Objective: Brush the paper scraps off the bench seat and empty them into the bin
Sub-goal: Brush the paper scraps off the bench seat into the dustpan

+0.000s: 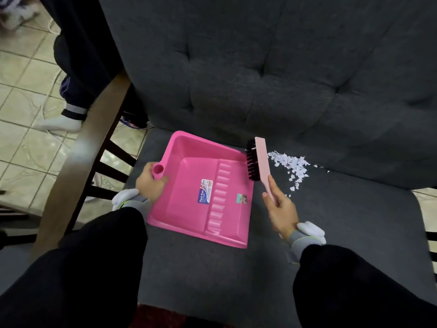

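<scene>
Gripping pink dustpan point(189, 176) by stub handle with left hand point(151, 183), resting on grey bench seat point(343, 221). Holding pale pink brush point(262, 159) by handle in right hand point(281, 209), black bristles beyond grip, turned toward dustpan lip. White paper scraps point(293, 164) heaped just behind brush back, opposite dustpan.

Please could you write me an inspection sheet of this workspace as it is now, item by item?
Surface: dark grey upholstered bench seat, tufted backrest behind.
Job's things: pink dustpan on the seat, no scraps seen inside; brush between its lip and the paper scraps, which lie piled near the backrest; bin not in view.
Clutter: nothing seen.
Hands: left hand grips the dustpan handle; right hand holds the brush handle.
Cables: thin white cords on the tiled floor, left.
Surroundings: wooden table edge, another person's leg.
</scene>
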Demonstrator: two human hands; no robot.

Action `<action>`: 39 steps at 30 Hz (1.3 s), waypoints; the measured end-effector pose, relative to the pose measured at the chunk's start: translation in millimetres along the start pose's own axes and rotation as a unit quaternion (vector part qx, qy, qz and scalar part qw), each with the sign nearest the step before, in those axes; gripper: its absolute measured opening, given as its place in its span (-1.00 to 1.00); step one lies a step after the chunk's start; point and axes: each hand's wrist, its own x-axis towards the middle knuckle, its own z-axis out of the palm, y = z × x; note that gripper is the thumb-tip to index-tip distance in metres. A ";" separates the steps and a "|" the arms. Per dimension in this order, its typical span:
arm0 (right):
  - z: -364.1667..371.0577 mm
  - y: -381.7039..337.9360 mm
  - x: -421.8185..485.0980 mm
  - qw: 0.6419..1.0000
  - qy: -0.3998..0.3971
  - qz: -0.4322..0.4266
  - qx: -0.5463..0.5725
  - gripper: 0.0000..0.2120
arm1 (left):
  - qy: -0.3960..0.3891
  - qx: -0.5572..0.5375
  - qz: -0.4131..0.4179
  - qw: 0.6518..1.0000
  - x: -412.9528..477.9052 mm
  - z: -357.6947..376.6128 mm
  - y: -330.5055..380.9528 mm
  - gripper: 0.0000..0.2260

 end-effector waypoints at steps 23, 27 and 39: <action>-113.9 95.9 -18.2 0.960 0.191 0.203 -0.031 -0.56 | -0.088 0.081 -0.017 0.993 35.2 45.1 65.1 -0.62; -131.2 103.0 -2.4 0.960 0.175 0.213 -0.056 -0.54 | -0.085 0.079 -0.031 0.993 36.1 47.5 65.3 -0.62; -121.2 85.1 24.5 0.967 0.107 0.211 -0.091 -0.47 | -0.085 0.049 -0.031 0.995 29.9 64.1 63.2 -0.69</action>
